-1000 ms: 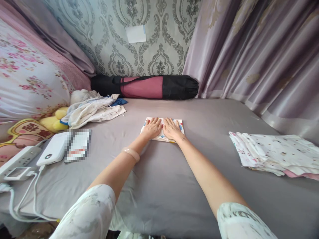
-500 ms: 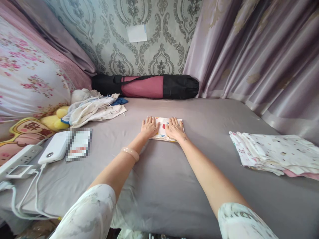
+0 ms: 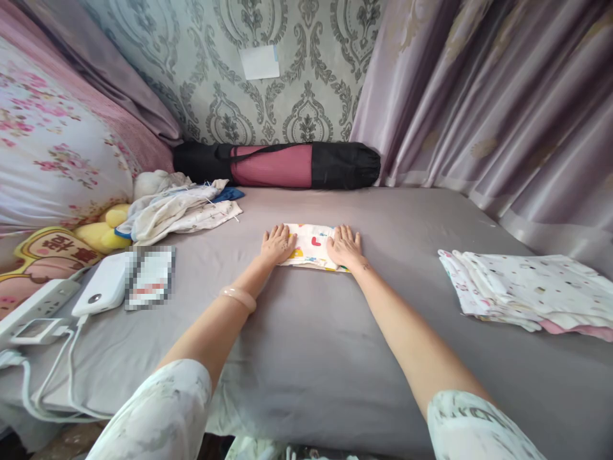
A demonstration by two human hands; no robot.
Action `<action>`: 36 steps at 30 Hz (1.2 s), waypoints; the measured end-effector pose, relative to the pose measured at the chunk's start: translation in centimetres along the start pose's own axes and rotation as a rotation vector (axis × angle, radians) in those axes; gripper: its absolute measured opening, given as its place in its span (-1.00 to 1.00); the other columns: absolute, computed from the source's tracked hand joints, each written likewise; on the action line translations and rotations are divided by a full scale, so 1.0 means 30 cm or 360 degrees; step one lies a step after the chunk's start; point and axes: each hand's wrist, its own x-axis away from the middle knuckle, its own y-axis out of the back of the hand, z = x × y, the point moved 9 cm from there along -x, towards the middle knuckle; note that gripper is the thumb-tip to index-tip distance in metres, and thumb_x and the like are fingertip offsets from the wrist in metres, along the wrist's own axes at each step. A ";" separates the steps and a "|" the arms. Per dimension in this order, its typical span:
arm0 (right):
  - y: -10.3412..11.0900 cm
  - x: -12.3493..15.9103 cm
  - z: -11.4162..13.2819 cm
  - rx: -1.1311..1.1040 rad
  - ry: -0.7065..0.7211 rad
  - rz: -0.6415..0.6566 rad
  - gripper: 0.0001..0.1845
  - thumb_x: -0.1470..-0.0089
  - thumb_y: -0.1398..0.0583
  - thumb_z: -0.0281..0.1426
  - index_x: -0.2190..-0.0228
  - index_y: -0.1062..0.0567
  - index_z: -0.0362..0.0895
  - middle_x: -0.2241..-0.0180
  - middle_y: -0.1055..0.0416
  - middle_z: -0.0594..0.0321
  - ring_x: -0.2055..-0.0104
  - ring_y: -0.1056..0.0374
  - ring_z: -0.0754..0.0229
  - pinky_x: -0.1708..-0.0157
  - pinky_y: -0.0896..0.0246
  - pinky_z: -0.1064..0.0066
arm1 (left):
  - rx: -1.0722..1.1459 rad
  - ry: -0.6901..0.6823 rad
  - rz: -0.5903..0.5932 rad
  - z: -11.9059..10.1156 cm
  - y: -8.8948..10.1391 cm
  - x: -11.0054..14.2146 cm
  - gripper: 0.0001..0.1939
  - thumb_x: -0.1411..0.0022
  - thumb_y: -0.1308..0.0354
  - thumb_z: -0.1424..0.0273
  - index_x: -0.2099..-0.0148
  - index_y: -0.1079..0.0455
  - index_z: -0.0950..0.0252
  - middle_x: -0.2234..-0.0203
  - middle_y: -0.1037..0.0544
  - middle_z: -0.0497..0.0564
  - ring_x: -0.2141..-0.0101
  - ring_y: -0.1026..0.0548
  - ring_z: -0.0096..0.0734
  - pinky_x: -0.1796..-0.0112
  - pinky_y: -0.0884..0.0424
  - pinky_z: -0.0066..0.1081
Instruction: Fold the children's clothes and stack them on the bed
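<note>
The folded cloth (image 3: 310, 245) lies at the centre of the grey sheet (image 3: 311, 332). The left hand (image 3: 278, 245) rests at its nine o'clock, the right hand (image 3: 345, 246) at three, both flat, grasping nothing. It seems a smoothing step; next calls for even, light palms (a stack of cloths (image 3: 550, 281) lies farther toward three).

Two bare hands (image 3: 277, 245) (image 3: 345, 247), one pale round bangle (image 3: 239, 298) and one folded white cloth with coloured shapes (image 3: 309, 243) are present. There is one stack of folded patterned cloths (image 3: 541, 281), one black-and-pink cylindrical bag (image 3: 272, 168) and one long white plastic power strip (image 3: 44, 306).
</note>
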 end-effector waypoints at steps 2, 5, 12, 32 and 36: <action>0.000 0.000 -0.001 -0.0004 -0.0010 0.0027 -0.30 -0.28 0.24 -0.25 -0.32 0.03 -0.39 -0.39 0.22 -0.03 -0.41 0.34 0.00 -0.33 0.45 -0.01 | -0.0004 -0.0001 0.0005 -0.001 0.000 0.000 -0.39 -0.42 0.40 0.15 -0.37 -0.01 0.32 -0.35 -0.04 0.19 -0.34 0.01 -0.11 -0.24 0.01 0.02; 0.016 0.009 0.007 -0.0008 -0.0017 0.0036 -0.30 -0.28 0.24 -0.25 -0.32 0.04 -0.39 -0.38 0.22 -0.05 -0.41 0.35 -0.01 -0.33 0.46 -0.04 | 0.0083 0.0013 -0.0029 0.003 0.007 0.009 -0.40 -0.42 0.40 0.15 -0.36 -0.02 0.30 -0.35 -0.06 0.17 -0.34 0.02 -0.12 -0.24 0.02 0.05; 0.020 0.057 0.097 0.0015 0.0195 -0.0051 -0.28 -0.30 0.26 -0.18 -0.32 0.04 -0.40 -0.38 0.23 -0.06 -0.41 0.34 0.00 -0.33 0.46 0.03 | 0.0157 -0.0053 -0.0125 0.030 0.024 0.105 -0.38 -0.42 0.38 0.12 -0.38 0.03 0.30 -0.36 -0.05 0.12 -0.35 0.07 -0.16 -0.27 0.08 0.01; -0.017 0.037 0.252 0.0000 0.0278 -0.0055 -0.34 -0.30 0.24 -0.21 -0.32 -0.01 -0.27 -0.38 0.18 0.01 -0.40 0.28 -0.01 -0.31 0.38 -0.05 | 0.0372 -0.0036 -0.0480 0.105 0.038 0.137 -0.53 -0.39 0.23 0.33 -0.25 -0.15 0.38 -0.24 -0.27 0.22 -0.31 -0.07 -0.12 -0.25 -0.10 -0.09; -0.040 0.033 0.245 0.0031 0.0271 -0.0041 -0.34 -0.31 0.25 -0.20 -0.32 0.00 -0.26 -0.38 0.16 0.03 -0.40 0.28 0.00 -0.31 0.40 -0.06 | 0.0483 -0.0093 -0.0615 0.121 0.037 0.128 -0.57 -0.36 0.17 0.39 -0.21 -0.20 0.38 -0.20 -0.32 0.24 -0.30 -0.10 -0.05 -0.22 -0.14 -0.01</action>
